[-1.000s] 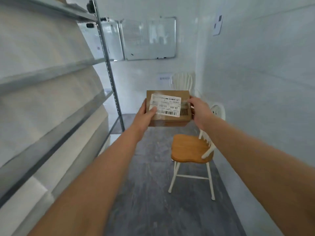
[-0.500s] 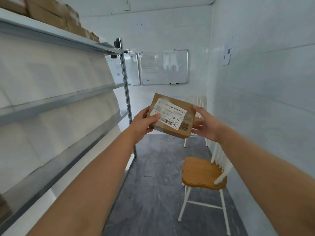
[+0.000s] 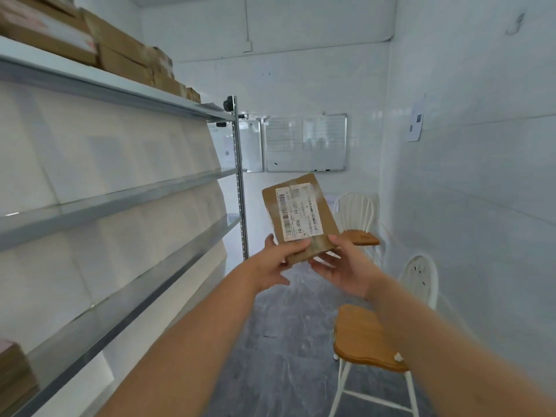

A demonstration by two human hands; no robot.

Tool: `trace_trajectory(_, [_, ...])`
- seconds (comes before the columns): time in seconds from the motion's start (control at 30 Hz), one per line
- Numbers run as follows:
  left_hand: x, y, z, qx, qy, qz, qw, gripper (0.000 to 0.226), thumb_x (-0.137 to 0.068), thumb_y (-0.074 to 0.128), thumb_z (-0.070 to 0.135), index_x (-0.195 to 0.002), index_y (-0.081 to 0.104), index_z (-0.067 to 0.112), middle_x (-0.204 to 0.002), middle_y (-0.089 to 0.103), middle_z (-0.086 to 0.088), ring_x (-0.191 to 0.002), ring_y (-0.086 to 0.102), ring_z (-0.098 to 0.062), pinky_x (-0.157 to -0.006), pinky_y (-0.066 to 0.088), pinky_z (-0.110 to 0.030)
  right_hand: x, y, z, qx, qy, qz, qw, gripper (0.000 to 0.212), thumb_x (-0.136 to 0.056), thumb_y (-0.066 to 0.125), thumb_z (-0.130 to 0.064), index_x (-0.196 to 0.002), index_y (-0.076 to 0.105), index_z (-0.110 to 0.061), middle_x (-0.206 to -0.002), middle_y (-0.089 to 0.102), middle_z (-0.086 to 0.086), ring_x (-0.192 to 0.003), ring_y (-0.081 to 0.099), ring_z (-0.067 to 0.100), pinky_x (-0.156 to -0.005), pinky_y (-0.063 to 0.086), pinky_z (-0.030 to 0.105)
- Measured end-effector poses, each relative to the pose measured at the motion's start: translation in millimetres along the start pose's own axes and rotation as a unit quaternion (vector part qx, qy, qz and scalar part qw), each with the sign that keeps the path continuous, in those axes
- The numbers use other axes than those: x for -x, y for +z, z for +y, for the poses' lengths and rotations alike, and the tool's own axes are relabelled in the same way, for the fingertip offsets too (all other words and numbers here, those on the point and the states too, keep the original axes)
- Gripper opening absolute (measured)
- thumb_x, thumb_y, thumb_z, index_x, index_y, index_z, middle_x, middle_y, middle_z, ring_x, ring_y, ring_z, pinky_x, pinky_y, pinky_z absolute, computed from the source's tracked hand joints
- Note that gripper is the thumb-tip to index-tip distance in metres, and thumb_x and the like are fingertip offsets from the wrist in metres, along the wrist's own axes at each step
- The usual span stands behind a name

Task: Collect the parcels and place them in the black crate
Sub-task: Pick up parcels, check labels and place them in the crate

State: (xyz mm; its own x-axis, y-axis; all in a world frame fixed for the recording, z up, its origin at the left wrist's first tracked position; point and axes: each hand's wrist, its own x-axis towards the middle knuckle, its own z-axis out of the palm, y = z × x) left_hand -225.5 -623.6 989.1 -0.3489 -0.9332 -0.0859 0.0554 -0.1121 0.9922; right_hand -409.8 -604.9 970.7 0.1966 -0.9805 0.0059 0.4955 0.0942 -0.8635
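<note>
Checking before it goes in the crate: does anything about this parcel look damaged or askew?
No tear or dent shows on the parcel. It stands on end, tilted left, so its label reads sideways, and the left hand and right hand grip only its lower end. The black crate is not in view.

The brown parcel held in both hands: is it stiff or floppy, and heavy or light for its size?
Probably stiff: the parcel stands on end with straight edges, though held only at its bottom. Likely light, since left hand and right hand merely pinch that lower end.
</note>
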Motion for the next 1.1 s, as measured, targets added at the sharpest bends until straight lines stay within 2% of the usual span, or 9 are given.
trace_trajectory(0.13, [5,-17,11,-0.058,0.038,0.012,0.997,0.049,-0.069,0.080,0.039,-0.113,0.058,0.034,-0.113,0.067,0.005,-0.107,0.060,-0.016,-0.092,0.049,-0.043,-1,2,-8,0.099,0.038,0.034,0.994,0.085,-0.058,0.075,-0.041,-0.135,0.046,-0.020,-0.123,0.045,0.001,-0.112,0.047,0.023,-0.089,0.043,0.040])
trace_trajectory(0.27, [23,-58,25,-0.116,0.063,-0.004,0.991,0.045,-0.066,0.080,0.042,-0.107,0.070,0.028,-0.105,0.073,-0.001,-0.097,0.065,-0.016,-0.078,0.056,-0.029,-7,5,-30,0.106,-0.017,0.008,0.994,0.108,-0.044,0.085,-0.052,-0.136,0.034,-0.028,-0.116,0.046,-0.001,-0.096,0.048,0.020,-0.073,0.044,0.037])
trace_trajectory(0.4, [39,-84,31,-0.141,0.095,0.005,0.985,0.049,-0.069,0.079,0.036,-0.115,0.065,0.031,-0.113,0.071,0.002,-0.104,0.066,-0.014,-0.083,0.054,-0.029,-17,25,-20,0.123,-0.004,-0.006,0.992,0.058,-0.064,0.075,-0.049,-0.113,0.057,-0.023,-0.108,0.063,0.003,-0.100,0.058,0.024,-0.079,0.051,0.042])
trace_trajectory(0.5, [45,-97,28,-0.071,0.153,0.109,0.980,0.059,-0.076,0.078,0.028,-0.129,0.053,0.025,-0.124,0.064,0.001,-0.107,0.064,-0.016,-0.093,0.051,-0.034,-30,50,3,0.072,-0.020,0.004,0.997,0.029,-0.082,0.065,-0.037,-0.103,0.063,-0.016,-0.102,0.067,0.010,-0.096,0.063,0.025,-0.074,0.057,0.039])
trace_trajectory(0.67, [56,-124,18,0.042,0.133,0.175,0.975,0.094,-0.077,0.064,0.052,-0.152,0.017,0.021,-0.142,0.044,0.009,-0.138,0.037,-0.020,-0.117,0.019,-0.043,-51,106,41,-0.030,-0.053,-0.005,0.998,0.033,-0.083,0.066,-0.035,-0.107,0.063,-0.012,-0.094,0.073,0.010,-0.096,0.066,0.025,-0.072,0.058,0.036])
trace_trajectory(0.87, [81,-168,16,0.032,0.185,0.203,0.961,0.043,-0.095,0.044,0.044,-0.134,0.048,0.026,-0.122,0.067,0.001,-0.115,0.061,-0.016,-0.104,0.044,-0.037,-76,157,82,0.018,-0.013,-0.070,0.997,0.023,-0.088,0.055,-0.043,-0.100,0.062,-0.025,-0.100,0.063,0.000,-0.095,0.056,0.014,-0.095,0.041,0.035])
trace_trajectory(0.93, [96,-182,19,0.002,0.199,0.248,0.948,0.047,-0.097,0.041,0.047,-0.138,0.044,0.027,-0.124,0.066,0.003,-0.117,0.060,-0.015,-0.098,0.047,-0.031,-83,179,90,0.055,-0.017,-0.107,0.993,0.022,-0.090,0.048,-0.048,-0.102,0.061,-0.034,-0.099,0.064,-0.014,-0.084,0.055,-0.003,-0.091,0.031,0.027])
trace_trajectory(1.0, [120,-191,27,-0.036,0.210,0.304,0.928,0.059,-0.093,0.039,0.056,-0.143,0.038,0.025,-0.128,0.063,0.005,-0.123,0.054,-0.014,-0.108,0.037,-0.033,-90,206,98,0.080,-0.035,-0.128,0.988,0.020,-0.093,0.043,-0.048,-0.099,0.060,-0.038,-0.092,0.068,-0.025,-0.079,0.058,-0.013,-0.091,0.027,0.019])
trace_trajectory(1.1, [160,-203,34,-0.097,0.227,0.393,0.886,0.066,-0.088,0.037,0.063,-0.141,0.040,0.023,-0.124,0.064,0.011,-0.120,0.055,-0.006,-0.113,0.030,-0.035,-93,248,111,0.108,-0.060,-0.200,0.972,0.026,-0.098,0.038,-0.040,-0.100,0.063,-0.035,-0.098,0.072,-0.017,-0.090,0.065,-0.006,-0.087,0.040,0.018])
